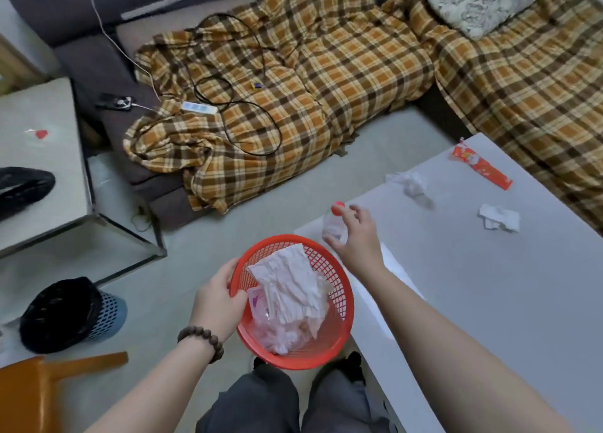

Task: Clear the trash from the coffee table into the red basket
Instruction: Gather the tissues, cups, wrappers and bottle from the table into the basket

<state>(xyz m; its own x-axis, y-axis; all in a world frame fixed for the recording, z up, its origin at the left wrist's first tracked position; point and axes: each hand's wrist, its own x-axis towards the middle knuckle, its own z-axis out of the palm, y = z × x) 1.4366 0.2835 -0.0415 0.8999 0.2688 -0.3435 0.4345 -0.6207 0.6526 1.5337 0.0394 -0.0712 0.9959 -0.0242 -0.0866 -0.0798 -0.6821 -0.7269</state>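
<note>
My left hand [219, 297] grips the left rim of the red mesh basket [339, 290], held beside the near corner of the white coffee table [489, 285]. Crumpled white paper and plastic wrappers fill the basket. My right hand [357, 236] hovers with spread fingers over a clear plastic bottle with a red cap [336, 218] lying at the table's left corner; whether the fingers touch it I cannot tell. On the table lie a crumpled tissue [413, 186], another white tissue [499, 219] and an orange snack wrapper [481, 167].
A sofa with a plaid blanket [310, 83], a power strip and cables stands behind the table. A glass side table [42, 171] is at left, a black-lined bin [70, 313] lies on the floor, and an orange stool [39, 390] sits at bottom left.
</note>
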